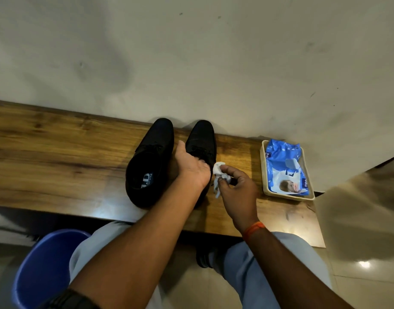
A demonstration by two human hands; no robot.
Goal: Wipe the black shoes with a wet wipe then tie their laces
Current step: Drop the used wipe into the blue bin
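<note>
Two black shoes stand side by side on a wooden table [58,152], with their toes toward the wall [191,52]. The left hand [191,166] lies over the opening of the right shoe [201,139]. Its fingers go down into the gap between the two shoes and seem to curl around the edge of this shoe, but their tips are hidden, so the grip is not fully clear. The left shoe [150,161] is just beside these fingers, on their left side, and nothing covers its opening; a label shows on the insole.

The right hand [237,188] holds a crumpled white wipe [219,172]. The thumb and the fingers are curled and pinch it, and one end of the wipe hangs down under the fingers. The wipe is just beside the right shoe's outer side, near the heel; I cannot tell if it touches the shoe. An orange band [254,229] is on the right wrist.

To the right of the right hand's fingers, well apart, a beige tray [264,172] stands on the table with a blue pack [283,161] of wipes inside. Under the left arm, on the floor, is a blue bucket [42,268].
</note>
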